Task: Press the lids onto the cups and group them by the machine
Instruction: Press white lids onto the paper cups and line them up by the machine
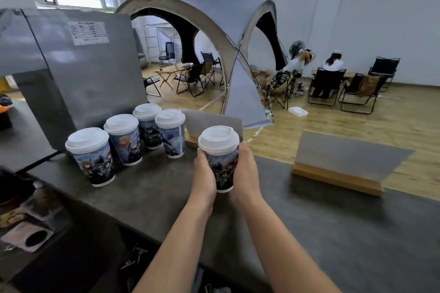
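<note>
A printed paper cup [222, 169] with a white lid [218, 139] stands on the dark counter [333, 233] at the middle. My left hand [204, 173] grips its left side and my right hand [246, 169] grips its right side. Several more lidded cups stand in a group to the left, beside the grey machine [78, 66]: the nearest one [91, 156], one behind it [125, 139], one at the back [147, 125] and one closest to the held cup [171, 132].
A sloped sign stand [345, 162] on a wooden base sits at the right of the counter, and a smaller one [214, 120] behind the held cup. Clutter lies on a lower shelf at the left. A tent, folding chairs and seated people fill the room beyond.
</note>
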The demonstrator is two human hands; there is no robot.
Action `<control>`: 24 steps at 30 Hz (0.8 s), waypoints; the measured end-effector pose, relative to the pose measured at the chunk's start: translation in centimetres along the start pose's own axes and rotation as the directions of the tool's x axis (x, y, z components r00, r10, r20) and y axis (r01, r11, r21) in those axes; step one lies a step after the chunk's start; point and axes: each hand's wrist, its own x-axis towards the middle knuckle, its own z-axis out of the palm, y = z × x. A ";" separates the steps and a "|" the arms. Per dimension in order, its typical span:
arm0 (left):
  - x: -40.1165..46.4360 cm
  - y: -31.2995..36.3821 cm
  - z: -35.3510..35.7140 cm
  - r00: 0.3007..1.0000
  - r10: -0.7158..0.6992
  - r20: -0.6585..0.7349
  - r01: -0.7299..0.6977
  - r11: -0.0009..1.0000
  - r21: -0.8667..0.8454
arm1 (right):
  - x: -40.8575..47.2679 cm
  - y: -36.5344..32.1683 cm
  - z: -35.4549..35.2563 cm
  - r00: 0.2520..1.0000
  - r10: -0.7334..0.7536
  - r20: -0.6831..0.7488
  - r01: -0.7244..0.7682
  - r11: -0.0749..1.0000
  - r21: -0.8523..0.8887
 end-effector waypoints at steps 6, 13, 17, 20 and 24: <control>-4.9 -2.0 9.1 0.982 0.018 0.186 -0.029 0.998 0.056 | -1.4 -3.5 -10.1 0.970 -0.176 -0.169 0.162 0.982 -0.093; -11.7 -4.2 18.4 0.936 -0.057 0.346 -0.006 0.984 0.180 | -3.4 -7.1 -21.5 0.904 -0.250 -0.346 0.187 0.961 -0.204; -14.6 -5.4 22.5 0.917 -0.102 0.386 0.016 0.975 0.219 | -4.4 -8.5 -26.4 0.874 -0.255 -0.413 0.168 0.957 -0.235; -16.1 -6.3 25.0 0.900 -0.122 0.418 0.018 0.969 0.245 | -5.1 -9.2 -29.4 0.851 -0.261 -0.455 0.150 0.952 -0.266; -17.3 -7.6 27.1 0.889 -0.147 0.433 0.021 0.959 0.282 | -5.7 -9.3 -32.0 0.840 -0.249 -0.481 0.127 0.954 -0.273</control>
